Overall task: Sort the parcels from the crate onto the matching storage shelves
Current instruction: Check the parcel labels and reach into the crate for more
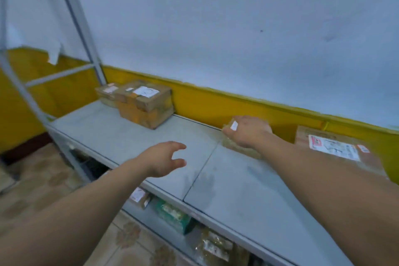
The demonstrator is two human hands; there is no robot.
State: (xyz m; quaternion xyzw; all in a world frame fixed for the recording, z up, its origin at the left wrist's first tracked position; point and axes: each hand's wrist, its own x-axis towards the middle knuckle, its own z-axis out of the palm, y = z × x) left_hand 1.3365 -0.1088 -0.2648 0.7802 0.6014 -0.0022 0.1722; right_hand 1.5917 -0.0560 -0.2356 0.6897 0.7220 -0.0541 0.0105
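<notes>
A small brown parcel (234, 143) with a white label sits on the grey metal shelf (237, 192) near the yellow wall strip. My right hand (248, 130) lies over its top, fingers curled round it. My left hand (166, 158) hovers above the shelf's front part, fingers spread and holding nothing. At the shelf's far left stand two taped cardboard boxes (144, 103) with white labels. A flat parcel (336, 149) with a large printed label lies at the right, partly behind my right forearm.
Grey shelf posts (79, 21) rise at the left. A lower shelf holds several parcels, among them a green one (174, 215) and a clear-wrapped one (216, 244). Patterned floor tiles (43, 181) lie at the lower left. The wall runs close behind the shelf.
</notes>
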